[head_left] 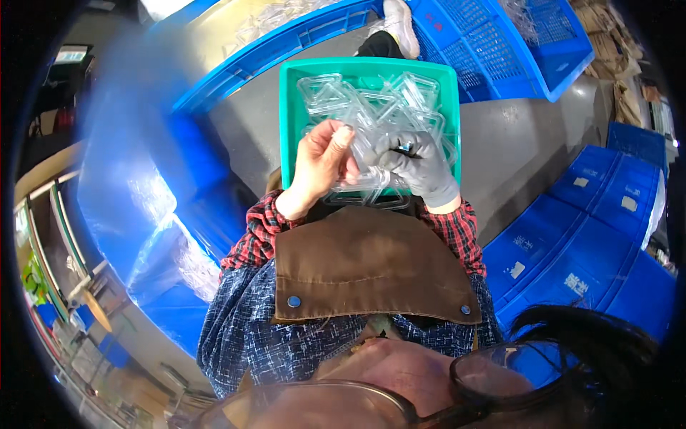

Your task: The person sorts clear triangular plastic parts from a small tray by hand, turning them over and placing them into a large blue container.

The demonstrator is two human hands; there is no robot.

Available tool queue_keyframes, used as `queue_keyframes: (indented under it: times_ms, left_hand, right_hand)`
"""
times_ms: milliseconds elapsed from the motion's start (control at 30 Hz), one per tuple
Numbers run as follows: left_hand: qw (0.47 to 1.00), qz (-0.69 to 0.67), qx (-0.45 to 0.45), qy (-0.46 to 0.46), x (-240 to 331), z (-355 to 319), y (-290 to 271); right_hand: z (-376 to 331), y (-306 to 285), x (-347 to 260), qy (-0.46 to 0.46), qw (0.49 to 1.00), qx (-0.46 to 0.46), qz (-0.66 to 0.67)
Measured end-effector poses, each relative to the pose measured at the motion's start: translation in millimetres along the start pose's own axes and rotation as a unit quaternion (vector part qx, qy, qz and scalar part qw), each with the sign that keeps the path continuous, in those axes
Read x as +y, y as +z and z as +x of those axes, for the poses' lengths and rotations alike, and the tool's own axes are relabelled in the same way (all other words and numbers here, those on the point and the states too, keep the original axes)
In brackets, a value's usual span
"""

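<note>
A green bin (287, 121) in front of me holds a heap of clear plastic frame-shaped pieces (336, 99). My left hand (321, 163) is bare and curled over the near left part of the bin, thumb against bent fingers. Whatever it pinches is too transparent to make out. On the right, my right hand (421, 168) wears a grey glove, its fingers closed together. A small shiny bit with a bluish glint shows between the gloved fingers; its kind is unclear. Clear plastic lies between and beneath both hands.
Blue crates (493, 50) stand beyond the bin, and a long blue tray (286, 44) with clear pieces lies at the far left. Stacked blue boxes (572, 236) are on the right. Blue plastic-covered stacks (128, 207) rise on the left. A person's shoe (401, 27) is behind the bin.
</note>
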State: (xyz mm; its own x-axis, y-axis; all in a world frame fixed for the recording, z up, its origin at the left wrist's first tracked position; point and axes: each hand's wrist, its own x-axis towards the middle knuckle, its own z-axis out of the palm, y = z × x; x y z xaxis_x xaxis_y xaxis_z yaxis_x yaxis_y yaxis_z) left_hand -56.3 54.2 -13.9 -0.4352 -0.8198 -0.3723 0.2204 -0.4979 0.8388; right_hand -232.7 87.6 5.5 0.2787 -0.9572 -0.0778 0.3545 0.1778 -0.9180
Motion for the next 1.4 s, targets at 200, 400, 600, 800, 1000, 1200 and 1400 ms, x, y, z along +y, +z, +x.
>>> queue_keyframes:
  times_ms: [200,400,600,800,1000,1200,1400]
  left_hand:
    - [0.987,-0.038,0.150,0.041,4.1,-16.7,-67.0]
    - [0.923,-0.068,0.346,0.154,24.7,-49.0,-211.1]
    - [0.879,-0.145,0.391,0.231,15.8,-116.8,-338.3]
    - [0.782,0.013,0.562,0.271,14.0,-151.9,-438.7]
    - [0.763,-0.031,0.581,0.282,31.4,-138.1,-370.2]
    - [0.424,0.339,0.836,0.079,0.4,-304.7,-375.5]
    - [0.552,0.505,0.630,0.206,34.9,-186.5,-256.1]
  right_hand:
    - [61.5,-2.2,14.5,0.044,0.922,0.023,-0.384]
    - [142.4,-15.1,73.1,0.014,0.687,-0.079,-0.722]
    - [123.8,-19.3,48.9,-0.095,0.771,0.003,-0.630]
    - [85.5,-8.8,10.2,0.028,0.935,0.074,-0.346]
    - [68.9,-12.1,6.5,0.053,0.989,0.130,-0.052]
    - [58.1,0.9,-11.1,0.079,0.989,0.122,0.000]
    - [48.6,33.3,-2.5,0.019,0.995,0.099,-0.009]
